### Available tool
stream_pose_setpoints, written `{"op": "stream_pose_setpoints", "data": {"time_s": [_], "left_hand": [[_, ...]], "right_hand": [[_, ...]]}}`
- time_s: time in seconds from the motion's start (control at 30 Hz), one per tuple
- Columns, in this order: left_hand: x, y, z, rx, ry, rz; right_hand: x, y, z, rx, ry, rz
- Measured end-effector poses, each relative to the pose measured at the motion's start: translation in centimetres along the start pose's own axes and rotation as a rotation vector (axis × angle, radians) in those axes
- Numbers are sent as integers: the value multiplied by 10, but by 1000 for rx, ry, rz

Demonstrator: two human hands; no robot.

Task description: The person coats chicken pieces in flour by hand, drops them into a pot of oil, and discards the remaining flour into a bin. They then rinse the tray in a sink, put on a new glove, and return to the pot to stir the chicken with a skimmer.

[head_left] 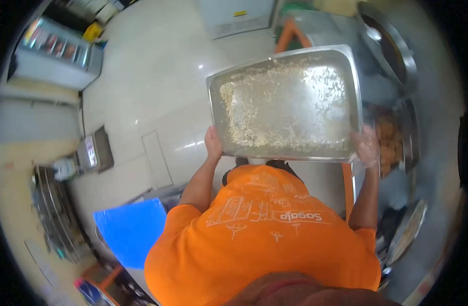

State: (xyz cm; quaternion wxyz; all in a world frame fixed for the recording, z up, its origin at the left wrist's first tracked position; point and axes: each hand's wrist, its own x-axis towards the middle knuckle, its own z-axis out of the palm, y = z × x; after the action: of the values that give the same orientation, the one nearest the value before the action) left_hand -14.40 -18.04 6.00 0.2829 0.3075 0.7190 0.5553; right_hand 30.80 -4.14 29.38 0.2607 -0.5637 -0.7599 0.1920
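Observation:
A large rectangular metal tray (285, 104) is held up in front of my body. Pale crumbs or grains in what looks like a thin wet layer lie on its bottom, thickest along the left and near sides. My left hand (213, 143) grips the tray at its near left corner. On the near right corner is my right hand (365, 146), closed on the rim and covered by a clear plastic glove.
To the right, a metal counter (323, 25) bears a large pan of dark liquid (384, 43), a container of brown food pieces (389, 140) and a round pan (407, 229). A blue board (129, 232) is at lower left; a display fridge (58, 51) stands upper left.

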Motion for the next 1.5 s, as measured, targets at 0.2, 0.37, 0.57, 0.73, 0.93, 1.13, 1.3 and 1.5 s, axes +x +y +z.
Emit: {"op": "stream_pose_setpoints", "data": {"time_s": [0.2, 0.37, 0.57, 0.73, 0.93, 1.13, 1.3, 1.5], "left_hand": [[-22, -27, -15, 45, 362, 7], [15, -29, -32, 79, 447, 14], [27, -13, -25, 153, 634, 148], [108, 11, -17, 337, 652, 279], [190, 71, 11, 163, 549, 202], [275, 87, 2, 87, 363, 103], [394, 107, 13, 120, 134, 209], [549, 169, 112, 71, -252, 295]], "right_hand": [[70, -63, 24, 155, -344, -61], [130, -49, 79, 467, -384, -198], [211, -53, 106, 561, -478, -107], [285, -35, 132, 527, -399, -218], [354, -4, 163, 803, -454, 58], [368, -18, 158, 785, -259, 20], [380, -56, 159, 824, -54, 226], [392, -60, 131, 612, 293, 367]]}}
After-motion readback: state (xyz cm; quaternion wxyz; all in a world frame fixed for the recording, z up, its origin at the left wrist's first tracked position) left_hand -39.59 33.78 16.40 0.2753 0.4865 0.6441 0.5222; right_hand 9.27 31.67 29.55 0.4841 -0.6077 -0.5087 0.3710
